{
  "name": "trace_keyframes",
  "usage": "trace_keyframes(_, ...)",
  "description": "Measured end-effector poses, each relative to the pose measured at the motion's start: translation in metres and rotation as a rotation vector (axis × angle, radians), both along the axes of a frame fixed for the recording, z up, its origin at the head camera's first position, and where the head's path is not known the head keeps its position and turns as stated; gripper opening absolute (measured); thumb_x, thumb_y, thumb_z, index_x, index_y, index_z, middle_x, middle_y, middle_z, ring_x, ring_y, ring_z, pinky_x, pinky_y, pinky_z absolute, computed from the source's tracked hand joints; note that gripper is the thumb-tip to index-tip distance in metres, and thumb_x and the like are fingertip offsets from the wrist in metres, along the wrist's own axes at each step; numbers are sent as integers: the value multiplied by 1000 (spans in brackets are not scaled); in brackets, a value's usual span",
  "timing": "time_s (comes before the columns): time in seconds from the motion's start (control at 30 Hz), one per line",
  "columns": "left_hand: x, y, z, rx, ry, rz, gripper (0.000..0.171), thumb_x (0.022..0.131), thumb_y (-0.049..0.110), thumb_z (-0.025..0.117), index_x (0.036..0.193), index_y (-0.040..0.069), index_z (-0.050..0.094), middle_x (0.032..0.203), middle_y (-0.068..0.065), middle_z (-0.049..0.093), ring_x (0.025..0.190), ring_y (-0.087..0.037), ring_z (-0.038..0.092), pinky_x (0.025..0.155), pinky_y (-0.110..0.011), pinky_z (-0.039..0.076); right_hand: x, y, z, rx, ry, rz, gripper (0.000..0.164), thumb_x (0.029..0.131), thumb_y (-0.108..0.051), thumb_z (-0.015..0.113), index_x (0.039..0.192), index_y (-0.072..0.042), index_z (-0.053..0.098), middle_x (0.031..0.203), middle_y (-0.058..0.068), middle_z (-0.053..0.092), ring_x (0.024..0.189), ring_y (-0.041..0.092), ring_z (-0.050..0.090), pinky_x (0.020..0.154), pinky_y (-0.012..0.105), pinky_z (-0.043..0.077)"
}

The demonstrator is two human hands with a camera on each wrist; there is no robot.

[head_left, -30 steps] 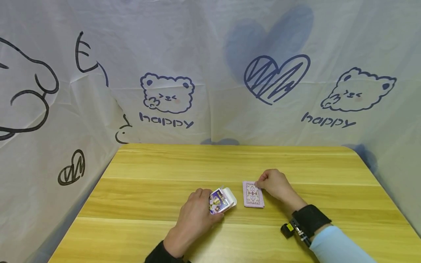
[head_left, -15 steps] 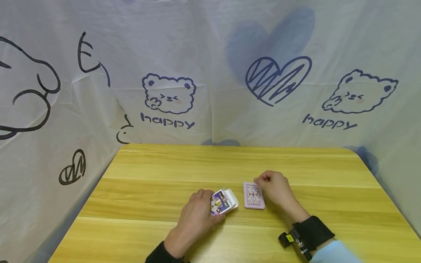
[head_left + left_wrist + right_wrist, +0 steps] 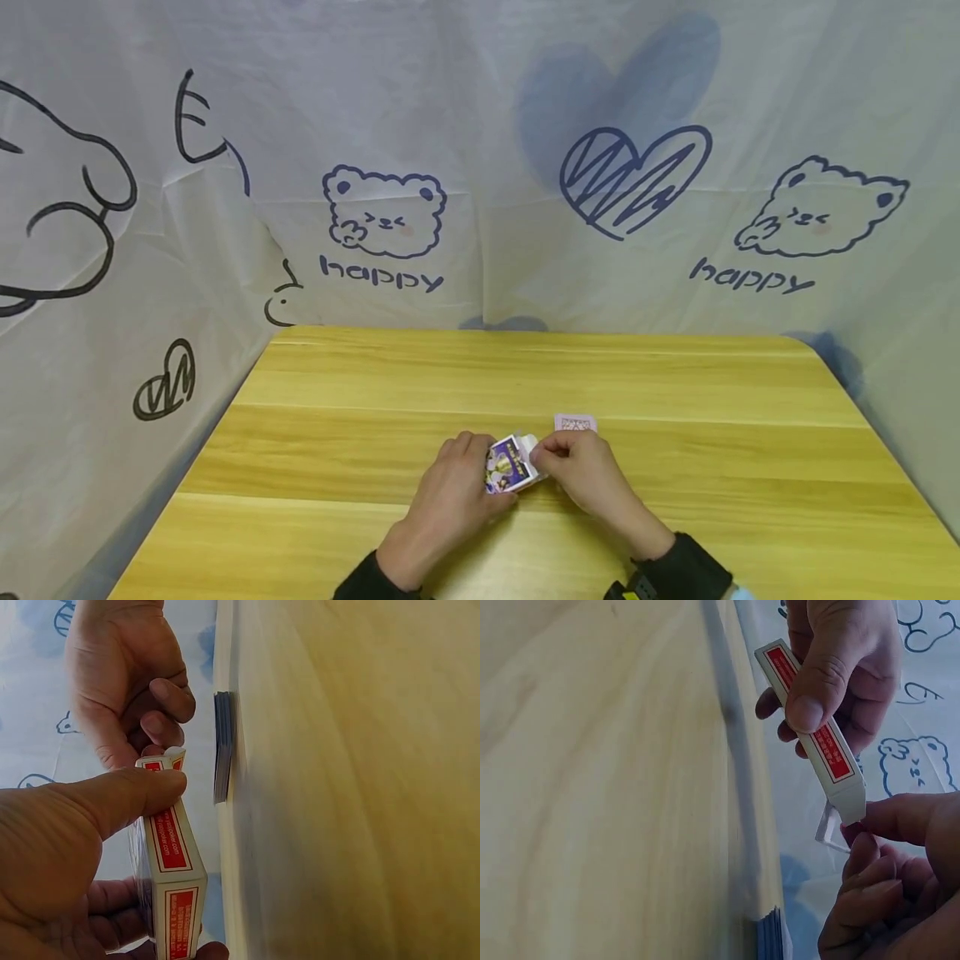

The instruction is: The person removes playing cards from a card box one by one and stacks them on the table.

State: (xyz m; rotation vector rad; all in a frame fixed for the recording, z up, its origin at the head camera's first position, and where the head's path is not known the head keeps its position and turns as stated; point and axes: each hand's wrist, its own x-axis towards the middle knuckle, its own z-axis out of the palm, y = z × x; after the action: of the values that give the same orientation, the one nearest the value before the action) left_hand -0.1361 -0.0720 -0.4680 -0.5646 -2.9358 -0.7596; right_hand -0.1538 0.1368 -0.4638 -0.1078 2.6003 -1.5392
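Note:
My left hand (image 3: 450, 496) grips a playing card box (image 3: 506, 467) by its sides, thumb along one narrow edge. The box has a purple picture front and red-and-white narrow sides; its flap end points right. My right hand (image 3: 588, 479) is at that end, thumb and forefinger pinching a small flap (image 3: 850, 811), other fingers curled below. Behind the right hand a deck of playing cards (image 3: 575, 422) lies face down on the table, mostly covered by the hand in the head view. Its stacked edges show as a deck (image 3: 223, 746) in the left wrist view.
The wooden table (image 3: 360, 383) has its far edge against a white cloth backdrop (image 3: 495, 250) drawn with bears and hearts. More cloth hangs at the left and right sides. Black bands are on both wrists, with a small device (image 3: 630, 592) on the right one.
My right hand has left the deck's far right corner and moved left and nearer, to the box's flap end. The left hand keeps its grip on the box, almost unmoved. The deck stays put.

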Motion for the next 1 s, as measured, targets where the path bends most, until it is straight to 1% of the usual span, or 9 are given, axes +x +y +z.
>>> trace_keyframes(0.13, 1, 0, 1, -9, 18, -23, 74, 77, 35, 94, 132, -1, 62, 116, -11, 65, 101, -22, 60, 80, -33, 55, 2, -1, 1, 28, -23, 22, 10, 91, -14, 77, 83, -8, 76, 64, 0, 61, 52, 8, 46, 47, 21, 34)
trace_keyframes(0.27, 0, 0, 1, -23, 26, -42, 74, 77, 35, 94, 134, 1, 62, 120, -10, 66, 104, -22, 60, 84, -34, 56, 0, 0, 0, 40, -43, 63, 10, 89, -11, 76, 80, -7, 74, 64, -2, 62, 53, 9, 49, 47, 22, 36)
trace_keyframes(0.4, 0, 0, 1, -29, 26, -62, 73, 77, 34, 94, 133, 2, 62, 121, -9, 65, 104, -22, 59, 85, -33, 55, -1, 2, -1, 38, -61, 91, 13, 89, -10, 76, 77, -7, 73, 66, -3, 62, 56, 10, 50, 48, 22, 37)
trace_keyframes(0.5, 1, 0, 1, -32, 34, -67, 72, 76, 34, 94, 133, 2, 62, 120, -9, 66, 103, -22, 59, 85, -33, 55, -2, 3, -2, 13, -63, 113, 13, 88, -8, 76, 76, -4, 72, 68, -3, 62, 61, 12, 51, 52, 22, 38)
trace_keyframes(0.6, 1, -1, 1, -37, 34, -64, 73, 76, 34, 94, 133, 2, 62, 120, -9, 65, 104, -22, 59, 86, -34, 55, -3, 5, -3, -30, -63, 131, 11, 88, -5, 76, 79, 0, 73, 71, -2, 63, 66, 13, 51, 56, 22, 40)
trace_keyframes(0.7, 1, -1, 2, -41, 18, -51, 74, 77, 35, 94, 134, 1, 62, 121, -10, 65, 105, -22, 60, 87, -35, 56, -3, 6, -2, -73, -80, 108, 10, 89, -5, 76, 83, 3, 73, 74, 0, 62, 69, 14, 51, 58, 22, 40)
trace_keyframes(0.77, 1, -1, 2, -42, 1, -37, 75, 78, 36, 93, 135, 0, 61, 122, -11, 65, 106, -23, 60, 87, -36, 56, -3, 6, -2, -83, -93, 74, 10, 91, -7, 77, 86, 1, 74, 75, 0, 62, 70, 14, 51, 58, 23, 41)
trace_keyframes(0.9, 1, -1, 3, -43, -19, -5, 77, 77, 37, 93, 136, -1, 61, 121, -12, 66, 104, -23, 61, 83, -35, 56, -5, 6, -2, -59, -91, 7, 7, 94, -9, 76, 88, -4, 74, 74, 2, 63, 67, 15, 53, 56, 23, 42)
trace_keyframes(1.0, 0, -1, 4, -40, -21, 16, 77, 76, 38, 93, 134, -2, 62, 117, -11, 66, 99, -21, 60, 79, -33, 55, -7, 8, -2, -40, -64, -19, 6, 95, -9, 74, 92, -4, 76, 74, 4, 66, 66, 15, 54, 55, 23, 43)
